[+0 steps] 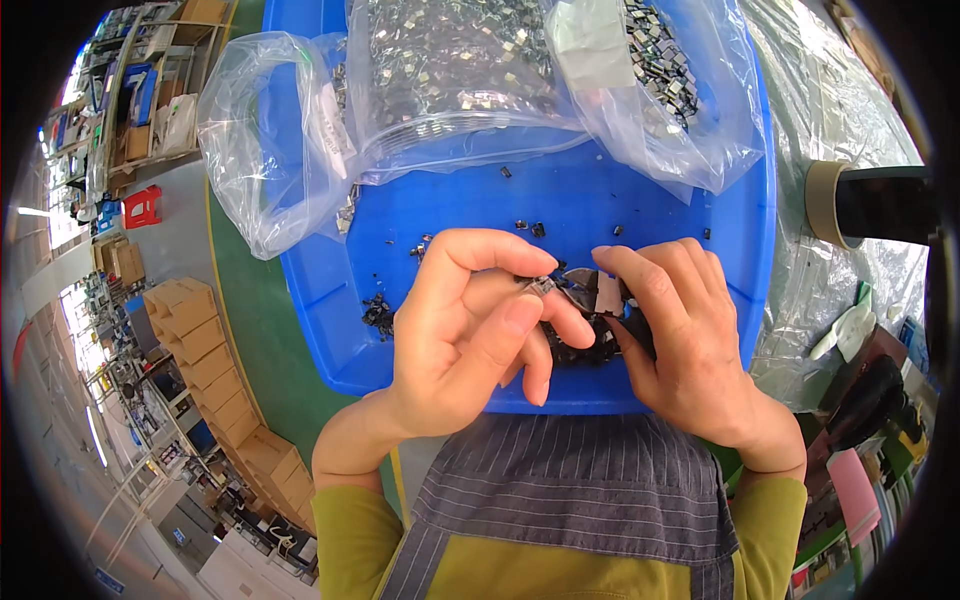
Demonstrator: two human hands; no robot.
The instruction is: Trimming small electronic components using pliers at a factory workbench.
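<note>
My left hand [455, 335] is closed, pinching a small metal-and-black part [541, 286] between thumb and fingers. Close on its right, my right hand [685, 325] grips a dark tool with a curved metal tip and a tan patch [608, 296]; its exact kind is partly hidden by the fingers. The tip reaches to the small part or very near it; whether they touch I cannot tell. Both hands are above the near side of a blue plastic bin [440, 205]. Below them lies a pile of small black pieces [585, 352], partly covered by the hands.
Clear plastic bags [455, 70] full of small metal parts fill the bin's far side. Loose black pieces [378, 315] lie at its left. Rightward are a tape roll [826, 205], a white glove [848, 330] and plastic sheeting [800, 110]. Cardboard boxes [205, 350] stand at left.
</note>
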